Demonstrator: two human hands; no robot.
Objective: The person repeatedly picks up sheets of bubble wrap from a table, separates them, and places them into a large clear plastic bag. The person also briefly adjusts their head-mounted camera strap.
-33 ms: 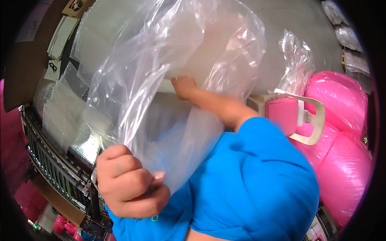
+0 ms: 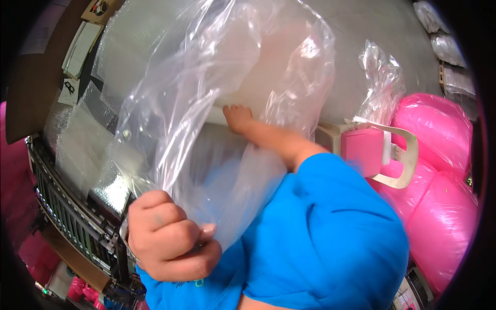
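Note:
A large clear plastic bag (image 2: 188,111) billows in front of me, spread over the grey surface (image 2: 356,26). My left hand (image 2: 173,235) is closed in a fist round a gathered part of the bag's near edge. My right arm reaches across among the bag's folds. My right hand (image 2: 238,119) is beside a pale edge (image 2: 218,114), with its fingers bent and slightly apart; no object shows in it. Whether its fingertips touch the plastic or that edge is unclear. Motion blurs part of the film.
Bubble wrap sheets (image 2: 82,150) lie at the left, above a dark slatted rail (image 2: 72,206). On the right are a beige handled holder (image 2: 408,160) with a pink block (image 2: 361,150), crumpled clear plastic (image 2: 382,82) and big pink plastic-wrapped bundles (image 2: 439,206). Papers (image 2: 81,49) lie at far left.
My left hand has shifted slightly down and right, still gripping the bag. My right hand has moved a little lower, and the bag's right side has drawn slightly left.

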